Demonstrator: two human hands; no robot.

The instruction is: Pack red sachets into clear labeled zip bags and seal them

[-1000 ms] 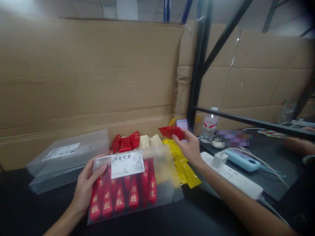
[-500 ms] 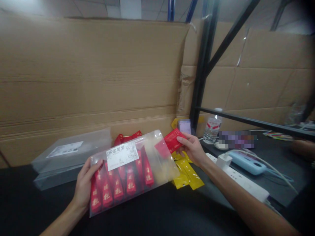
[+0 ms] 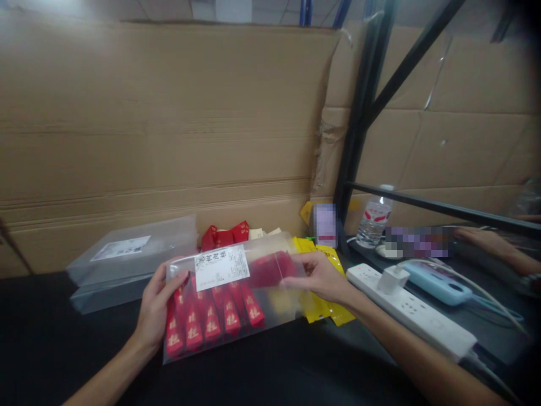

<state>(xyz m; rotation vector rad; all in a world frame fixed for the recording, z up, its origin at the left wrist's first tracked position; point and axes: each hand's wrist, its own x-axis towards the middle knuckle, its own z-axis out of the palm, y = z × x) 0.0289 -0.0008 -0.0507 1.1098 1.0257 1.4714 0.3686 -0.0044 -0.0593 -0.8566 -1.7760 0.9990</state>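
Note:
My left hand [image 3: 154, 299] grips the left end of a frosted plastic bag [image 3: 274, 324], thumb on the front. A white printed label [image 3: 222, 268] is stuck on the bag's upper front. Inside, several red wrapped pieces [image 3: 211, 324] with gold characters stand in a row. At the bag's right end, my right hand [image 3: 321, 276] has its fingers inside the opening, closed on a red card [image 3: 273, 269] that shows dimly through the plastic. Yellow packets [image 3: 315, 307] lie just behind and below my right hand.
Stacked frosted bags [image 3: 131, 265] with a label lie at left. Red and cream packets [image 3: 228, 234] sit behind my bag. At right are a power strip [image 3: 418, 316], a light-blue device [image 3: 439, 285], a water bottle [image 3: 374, 220], a black rack post [image 3: 359, 113] and another person's hand [image 3: 486, 242].
My right hand has moved left and pushed the red card deeper into the bag. My left hand keeps its grip. The other person's hand has come further into view.

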